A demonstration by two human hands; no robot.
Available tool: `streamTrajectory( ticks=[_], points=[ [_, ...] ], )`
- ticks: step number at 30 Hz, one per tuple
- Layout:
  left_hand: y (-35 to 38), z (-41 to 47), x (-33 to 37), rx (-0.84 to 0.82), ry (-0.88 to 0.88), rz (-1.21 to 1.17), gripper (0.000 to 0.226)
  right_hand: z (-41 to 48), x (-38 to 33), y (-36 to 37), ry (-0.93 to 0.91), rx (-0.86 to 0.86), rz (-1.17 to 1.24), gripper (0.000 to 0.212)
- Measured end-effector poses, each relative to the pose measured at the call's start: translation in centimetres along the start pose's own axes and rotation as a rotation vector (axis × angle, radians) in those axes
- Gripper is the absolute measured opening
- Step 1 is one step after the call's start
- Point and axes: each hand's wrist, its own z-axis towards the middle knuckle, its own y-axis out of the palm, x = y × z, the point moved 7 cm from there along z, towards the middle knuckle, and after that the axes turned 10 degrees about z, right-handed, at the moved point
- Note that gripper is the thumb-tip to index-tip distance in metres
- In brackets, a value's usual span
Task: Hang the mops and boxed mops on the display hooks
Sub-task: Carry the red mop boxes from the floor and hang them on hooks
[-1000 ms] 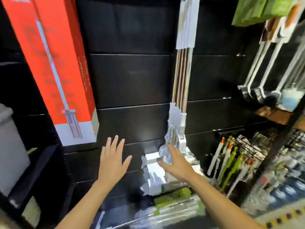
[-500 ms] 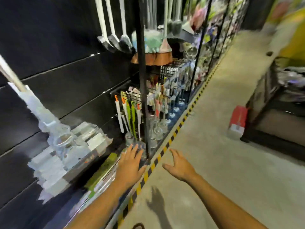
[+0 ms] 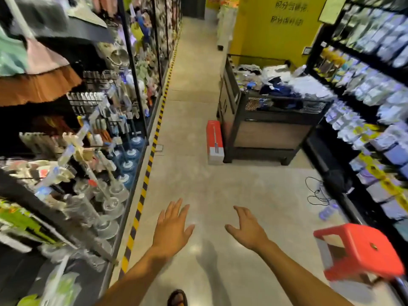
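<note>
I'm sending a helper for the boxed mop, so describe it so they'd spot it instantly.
Down the aisle stands a dark display bin heaped with goods. On the floor beside its left side lies the boxed mop: a long red carton with a white near end, unlike the red stool.

The floor (image 3: 198, 186) looks like smooth poured concrete with a dull sheen. The stool (image 3: 362, 250) at near right is glossy red plastic. The boxed mop (image 3: 214, 142), farther off on the floor, is smooth printed cardboard in red and white. The display bin (image 3: 271, 133) beside it has a matt dark frame and a wood-grain panel. The left shelf upright (image 3: 132, 69) looks like matt black metal. Packets (image 3: 375, 85) on the right shelves are wrapped in shiny film. The far wall (image 3: 254, 40) is matt yellow paint.
</note>
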Motion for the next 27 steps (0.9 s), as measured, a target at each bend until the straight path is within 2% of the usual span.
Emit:
streamTrajectory(
  ticks=[7, 14, 19, 27],
  points=[
    [-1.3, 14.4, 1.4, -0.041, 0.135, 0.052, 0.072, 11.0, 0.6, -6.2, 0.081, 0.103, 0.061, 0.079],
    [-1.8, 29.0, 1.9, -0.044, 0.175, 0.074, 0.070, 24.4, 0.3, -10.4, 0.065, 0.136, 0.107, 0.077],
    [-1.9, 40.0, 2.0, -0.091, 0.124, 0.098, 0.072, 36.6, 0.4, -14.4, 0.032, 0.103, 0.131, 0.073],
    [-4.4, 56.9, 0.5, -0.146, 0.005, -0.041, 0.066, 53.7, -2.3, -23.4, -0.015, 0.062, 0.104, 0.067]
  ],
)
